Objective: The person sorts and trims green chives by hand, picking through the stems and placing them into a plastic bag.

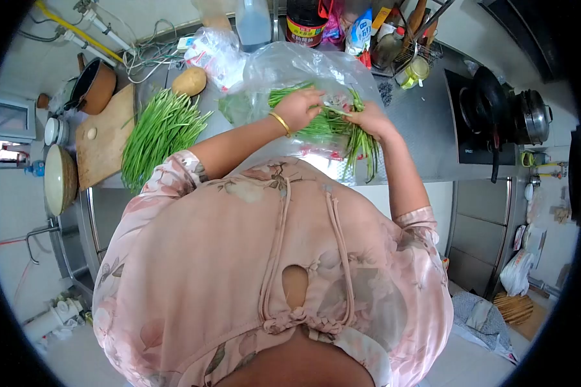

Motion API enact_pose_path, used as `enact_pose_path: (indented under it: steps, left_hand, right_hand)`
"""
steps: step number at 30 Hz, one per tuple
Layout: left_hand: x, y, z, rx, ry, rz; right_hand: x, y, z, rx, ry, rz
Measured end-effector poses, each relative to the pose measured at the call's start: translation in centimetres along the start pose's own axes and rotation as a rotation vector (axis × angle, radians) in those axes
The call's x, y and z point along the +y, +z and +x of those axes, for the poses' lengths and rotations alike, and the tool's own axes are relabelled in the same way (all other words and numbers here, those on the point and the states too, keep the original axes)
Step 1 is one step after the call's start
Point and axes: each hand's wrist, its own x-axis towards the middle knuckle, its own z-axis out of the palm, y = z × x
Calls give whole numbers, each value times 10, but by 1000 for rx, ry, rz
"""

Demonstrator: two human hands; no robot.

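My right hand is closed around a bunch of green chives; their long leaves hang down below it and their pale ends point left. Close by on the left, my left hand, with a gold bracelet at the wrist, has its fingers curled together at those pale ends. What the left fingertips pinch is too small to make out. Under both hands, more chives lie on a clear plastic bag spread over the counter. A large pile of chives lies left of my left forearm.
A potato sits behind the left pile, next to a wooden cutting board. A bowl and an orange-brown pot stand farther left. Bottles and a jar line the back. At right, a black wok sits on the stove.
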Motion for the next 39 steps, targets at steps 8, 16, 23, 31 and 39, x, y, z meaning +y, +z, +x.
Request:
enact_pose_path:
  steps: [8,16,23,31,39]
  left_hand:
    - [41,-87,57,-327,-446,-883]
    - [75,-162,97,-357,-545,-896]
    - [67,-198,103,-73,-580,-931]
    - [56,-212,102,3,-616,-895]
    - [61,-207,102,92,-657,-828]
  right_hand:
    - [-140,-58,-54,23,-328,91]
    - [-217,-72,-45,121,-576,81]
    - [-216,-78,-50,76,-537,108]
    - [-198,-59,-55,-127,-579,-81]
    - [-220,-27,-48,-64,-614,-164]
